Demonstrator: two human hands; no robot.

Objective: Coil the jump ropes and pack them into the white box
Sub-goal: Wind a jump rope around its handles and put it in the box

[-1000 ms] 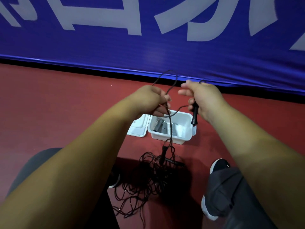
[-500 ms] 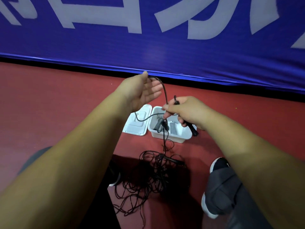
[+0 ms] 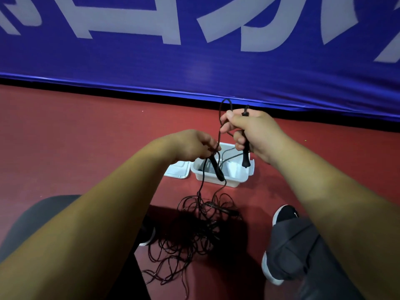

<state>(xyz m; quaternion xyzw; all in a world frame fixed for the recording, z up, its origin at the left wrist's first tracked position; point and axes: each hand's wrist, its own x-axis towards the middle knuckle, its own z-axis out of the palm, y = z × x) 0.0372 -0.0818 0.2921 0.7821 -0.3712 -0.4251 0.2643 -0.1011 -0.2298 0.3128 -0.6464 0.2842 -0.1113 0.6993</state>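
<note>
My right hand [image 3: 253, 133] grips an upright black jump-rope handle [image 3: 246, 156] and pinches a loop of thin black cord [image 3: 225, 105] that rises above the thumb. My left hand [image 3: 194, 146] holds the cord and a second black handle [image 3: 216, 169] that slants down over the white box [image 3: 225, 182]. The box stands open on the red floor below both hands, with grey items inside. From my left hand the cord drops to a tangled heap of black rope [image 3: 199, 226] between my feet.
The box's white lid [image 3: 176, 169] lies flat to its left. A blue banner [image 3: 194, 50] with white lettering runs along the far edge of the floor. My black-and-white shoes [image 3: 283, 215] and grey-trousered knees flank the rope heap.
My left hand, spread open above the box before, has come down and closed on the cord and second handle. My right hand has risen, turning its handle upright.
</note>
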